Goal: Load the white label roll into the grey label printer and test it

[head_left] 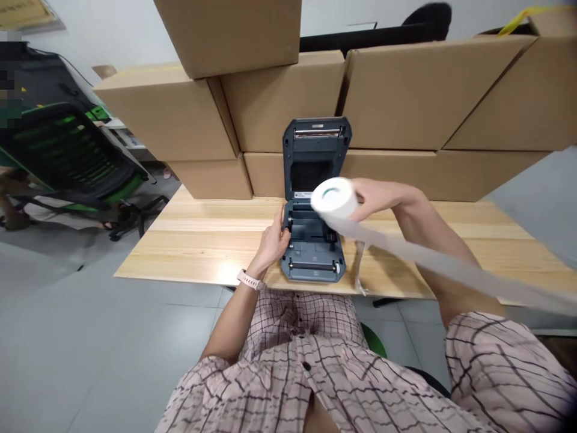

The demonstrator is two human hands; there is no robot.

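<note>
A dark grey label printer (311, 252) lies on the wooden table with its lid (318, 157) raised, leaning back toward the boxes. My left hand (273, 240) rests against the printer's left side, fingers curled over its edge. Above the right part of the open printer, my right hand (376, 198) grips a white roll of labels (333, 198) with a green ring in its core. A long loose strip (433, 260) trails from the roll toward the right edge of the picture. Beside the printer, a thin pale strap or strip (359, 267) hangs at the table's front edge.
Brown cardboard boxes (396, 99) are stacked along the back of the wooden table (193, 240). To the left stands a black and green office chair (72, 156), with a person's legs and feet partly visible behind it. A green stool seat (373, 341) shows beneath me.
</note>
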